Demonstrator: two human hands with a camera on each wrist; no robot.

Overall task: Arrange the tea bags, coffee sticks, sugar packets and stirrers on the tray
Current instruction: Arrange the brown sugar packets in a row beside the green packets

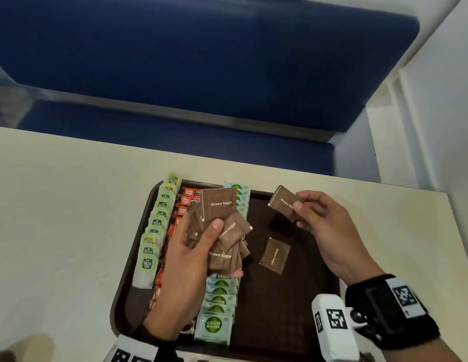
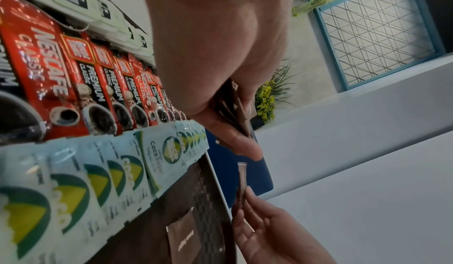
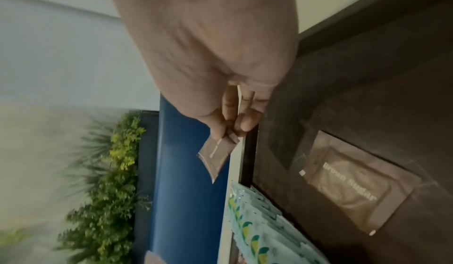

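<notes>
Both wrists, strapped with marker-tagged camera bands, sit nearest the lens at the bottom of the head view. Beneath my hands lies the dark tray (image 1: pixel 138 259) on a pale table (image 1: pixel 57 205).

Under my left forearm run three finished rows: green tea bags (image 1: pixel 154 231) outermost, red coffee sticks (image 2: pixel 98 86) next, pale coco sugar packets (image 1: pixel 217 304) innermost. One brown sugar packet (image 1: pixel 274 256) lies flat on the tray's bare half, below my right hand and apart from everything else. No stirrers are visible.

My left hand (image 1: pixel 193 259) clamps a loose fan of brown sugar packets (image 1: pixel 222 231), thumb pressed on top, fingers curled beneath, palm turned up. My right hand (image 1: pixel 324 226) pinches a single brown sugar packet (image 1: pixel 285 203) by its near end between thumb and fingertips, raised above the tray's far edge, wrist bent inward.

Risks, as I judge them: the fan is splayed and unevenly held, so easing the thumb to draw the next packet could spill several onto the coco sugar row and upset it. The pinched packet is held by one end only; released from height, it may land skewed or beyond the rim. The lone laid packet sits at an angle, so a row begun from it would likely run crooked.
</notes>
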